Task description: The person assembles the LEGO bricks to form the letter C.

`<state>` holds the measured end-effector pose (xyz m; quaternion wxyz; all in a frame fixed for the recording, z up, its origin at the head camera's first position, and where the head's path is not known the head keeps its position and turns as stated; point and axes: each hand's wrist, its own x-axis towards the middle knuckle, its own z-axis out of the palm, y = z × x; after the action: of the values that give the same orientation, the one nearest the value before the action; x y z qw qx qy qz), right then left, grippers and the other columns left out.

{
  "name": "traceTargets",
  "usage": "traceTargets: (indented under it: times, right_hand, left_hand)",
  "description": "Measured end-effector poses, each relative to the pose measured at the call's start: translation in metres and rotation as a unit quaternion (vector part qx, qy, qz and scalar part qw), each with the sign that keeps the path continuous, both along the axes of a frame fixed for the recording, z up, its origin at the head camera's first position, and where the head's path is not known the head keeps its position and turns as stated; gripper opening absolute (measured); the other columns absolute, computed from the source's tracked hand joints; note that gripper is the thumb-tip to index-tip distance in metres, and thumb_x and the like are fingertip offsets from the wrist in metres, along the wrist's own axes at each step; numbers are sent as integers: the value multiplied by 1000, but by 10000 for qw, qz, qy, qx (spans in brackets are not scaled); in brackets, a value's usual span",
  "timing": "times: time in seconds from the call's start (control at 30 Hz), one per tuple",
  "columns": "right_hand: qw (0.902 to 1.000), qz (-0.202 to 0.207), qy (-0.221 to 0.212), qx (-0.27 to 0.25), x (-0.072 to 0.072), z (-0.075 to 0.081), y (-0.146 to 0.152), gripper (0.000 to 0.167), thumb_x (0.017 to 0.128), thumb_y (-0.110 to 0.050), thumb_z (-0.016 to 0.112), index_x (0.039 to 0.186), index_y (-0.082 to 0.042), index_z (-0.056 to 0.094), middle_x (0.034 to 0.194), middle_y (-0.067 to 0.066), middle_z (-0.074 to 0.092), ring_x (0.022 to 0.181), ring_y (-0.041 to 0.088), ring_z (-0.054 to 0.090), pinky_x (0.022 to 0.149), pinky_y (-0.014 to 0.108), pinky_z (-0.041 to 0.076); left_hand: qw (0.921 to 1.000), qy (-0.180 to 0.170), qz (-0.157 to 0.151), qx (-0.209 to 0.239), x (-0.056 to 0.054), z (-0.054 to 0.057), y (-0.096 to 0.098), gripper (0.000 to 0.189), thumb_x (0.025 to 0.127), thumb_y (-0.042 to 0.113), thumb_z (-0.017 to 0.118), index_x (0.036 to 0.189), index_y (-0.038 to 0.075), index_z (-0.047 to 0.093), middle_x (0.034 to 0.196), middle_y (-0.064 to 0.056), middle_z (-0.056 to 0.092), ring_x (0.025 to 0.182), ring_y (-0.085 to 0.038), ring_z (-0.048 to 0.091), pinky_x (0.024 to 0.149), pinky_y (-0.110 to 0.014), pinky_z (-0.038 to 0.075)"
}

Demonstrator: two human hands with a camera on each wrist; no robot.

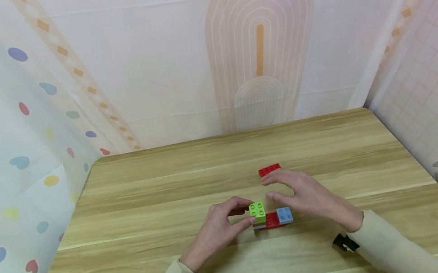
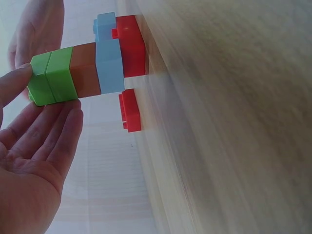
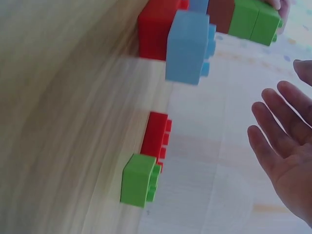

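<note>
A small tower of toy building bricks stands on the table. Its long red base brick (image 1: 272,220) carries a light blue brick (image 1: 284,215) on the right end. On the left end rise another blue brick (image 2: 110,66), a brown brick (image 2: 85,70) and two green bricks (image 2: 51,76). My left hand (image 1: 225,224) pinches the green bricks at the top between thumb and fingers. My right hand (image 1: 305,192) hovers to the right and behind the tower, its fingers loosely spread and holding nothing.
Behind the tower lies a separate red brick (image 1: 269,169), partly covered by the right hand in the head view. A loose green brick (image 3: 139,180) beside it shows in the right wrist view. The wood-grained table (image 1: 147,190) meets a patterned cloth backdrop (image 1: 170,69).
</note>
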<state>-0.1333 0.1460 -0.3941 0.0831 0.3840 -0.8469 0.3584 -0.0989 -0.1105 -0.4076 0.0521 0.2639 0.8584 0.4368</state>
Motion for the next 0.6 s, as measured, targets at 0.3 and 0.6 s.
traceTargets:
  times: [0.3,0.6]
  right_hand:
    - [9998,-9,156,159,-18,0,4,28,94,-25,67,118,-11,66,122,3,64,115,16,58,97,38,48]
    - [9990,-138,36,427,-37,-1,7,29,94,-24,66,119,-9,65,121,3,65,114,20,60,95,41,50]
  left_hand:
    - [10000,23,16,-36,0,0,0,31,89,27,72,117,15,64,114,4,68,102,-16,66,88,-27,52]
    - [10000,-80,39,-29,0,-1,0,31,90,26,72,117,15,64,114,4,67,102,-20,66,88,-27,52]
